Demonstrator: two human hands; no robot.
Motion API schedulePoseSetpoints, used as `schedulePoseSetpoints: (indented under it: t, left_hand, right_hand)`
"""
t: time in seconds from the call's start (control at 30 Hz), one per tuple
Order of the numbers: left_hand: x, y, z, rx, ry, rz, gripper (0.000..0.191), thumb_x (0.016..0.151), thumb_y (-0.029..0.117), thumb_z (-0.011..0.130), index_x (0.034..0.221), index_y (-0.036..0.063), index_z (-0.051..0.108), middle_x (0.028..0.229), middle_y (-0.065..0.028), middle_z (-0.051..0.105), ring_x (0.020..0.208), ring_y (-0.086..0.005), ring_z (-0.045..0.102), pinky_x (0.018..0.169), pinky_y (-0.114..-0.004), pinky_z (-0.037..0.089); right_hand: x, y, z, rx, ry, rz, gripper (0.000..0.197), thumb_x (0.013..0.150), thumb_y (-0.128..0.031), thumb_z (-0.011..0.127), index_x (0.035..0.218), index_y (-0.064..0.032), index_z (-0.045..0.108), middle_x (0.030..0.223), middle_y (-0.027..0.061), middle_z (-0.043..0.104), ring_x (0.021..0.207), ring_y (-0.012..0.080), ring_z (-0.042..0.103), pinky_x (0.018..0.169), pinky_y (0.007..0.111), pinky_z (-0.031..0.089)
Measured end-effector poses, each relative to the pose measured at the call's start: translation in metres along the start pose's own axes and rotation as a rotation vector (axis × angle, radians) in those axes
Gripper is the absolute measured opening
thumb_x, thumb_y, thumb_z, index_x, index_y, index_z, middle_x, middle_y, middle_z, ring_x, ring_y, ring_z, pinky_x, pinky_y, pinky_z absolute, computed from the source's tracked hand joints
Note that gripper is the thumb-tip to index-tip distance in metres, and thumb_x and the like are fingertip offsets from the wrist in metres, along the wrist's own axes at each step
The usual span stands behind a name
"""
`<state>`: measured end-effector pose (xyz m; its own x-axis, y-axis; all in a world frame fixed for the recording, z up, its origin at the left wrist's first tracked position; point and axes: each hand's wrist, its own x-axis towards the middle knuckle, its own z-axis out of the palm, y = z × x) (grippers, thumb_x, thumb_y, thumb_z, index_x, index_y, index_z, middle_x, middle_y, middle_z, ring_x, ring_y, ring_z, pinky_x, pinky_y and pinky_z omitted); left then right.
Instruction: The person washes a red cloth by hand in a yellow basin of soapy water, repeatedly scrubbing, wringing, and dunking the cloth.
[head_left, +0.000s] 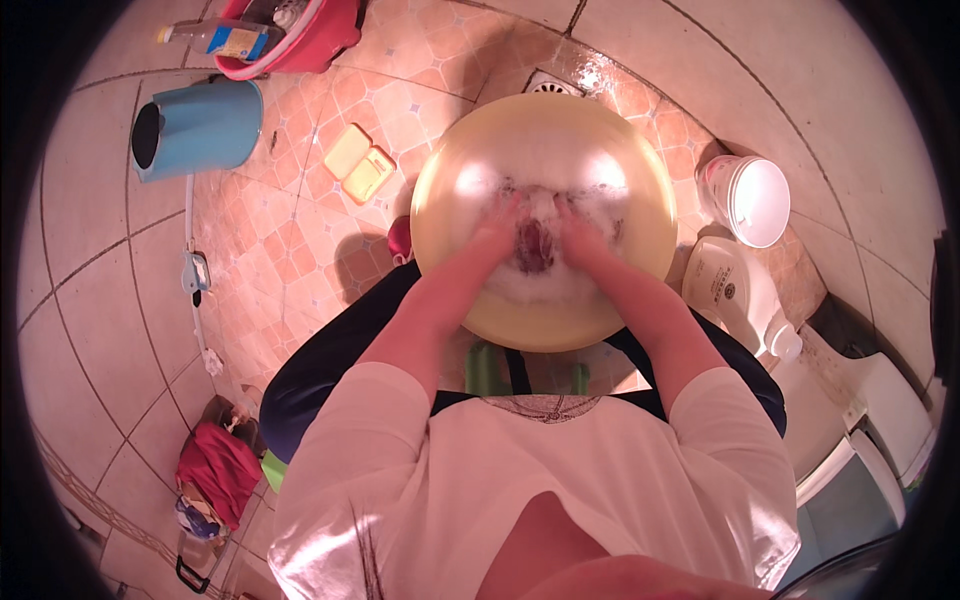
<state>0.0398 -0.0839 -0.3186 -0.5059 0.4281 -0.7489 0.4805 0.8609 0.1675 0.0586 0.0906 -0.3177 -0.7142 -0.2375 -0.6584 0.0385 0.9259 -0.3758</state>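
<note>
A large yellow plastic basin (547, 330) stands in front of me between my knees, holding sudsy water. In the foam a dark reddish wet cloth (534, 247) shows between my hands. My left hand (496, 229) is at its left side and my right hand (579, 234) at its right, both partly covered with suds. The fingers reach into the foam, so whether either hand grips the cloth cannot be told.
On the tiled floor lie a yellow open soap box (360, 163) and a blue bin (217, 127). A red basin (322, 45) holds bottles. A white bucket (759, 201) and a white detergent jug (731, 289) stand at right. A floor drain (551, 84) sits behind the basin.
</note>
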Motion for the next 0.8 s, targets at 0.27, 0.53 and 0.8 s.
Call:
schedulePoseSetpoints:
  t: [0.27,0.53,0.8]
  left_hand:
    - [0.059,-0.05,-0.009,-0.801,0.397,0.056,0.053,0.071,0.031,0.057,0.119,0.0135,0.042,0.131,-0.01,0.028,0.122,-0.0315,0.024,0.094,-0.048,0.027]
    - [-0.075,0.006,-0.055,-0.114,0.425,0.085,0.065,0.063,0.029,0.063,0.123,0.0251,0.039,0.131,-0.0132,0.026,0.123,-0.0288,0.023,0.097,-0.05,0.021]
    - [0.002,-0.013,-0.035,-0.427,0.004,-0.039,0.06,0.074,0.033,0.053,0.129,0.023,0.03,0.137,-0.0122,0.018,0.127,-0.0275,0.016,0.099,-0.048,0.02]
  right_hand:
    - [0.034,-0.01,-0.051,-0.008,0.465,-0.199,0.044,0.066,-0.025,0.062,0.105,-0.007,0.052,0.108,0.0156,0.048,0.099,0.0325,0.046,0.082,0.038,0.039]
    - [-0.051,-0.001,-0.038,-0.122,0.311,-0.651,0.076,0.049,-0.031,0.073,0.118,-0.0229,0.042,0.128,0.017,0.025,0.117,0.0404,0.025,0.083,0.062,0.028]
    - [0.023,0.0,0.001,0.016,0.072,-0.233,0.077,0.057,-0.032,0.068,0.126,-0.0195,0.035,0.131,0.0144,0.028,0.12,0.0305,0.028,0.092,0.043,0.03]
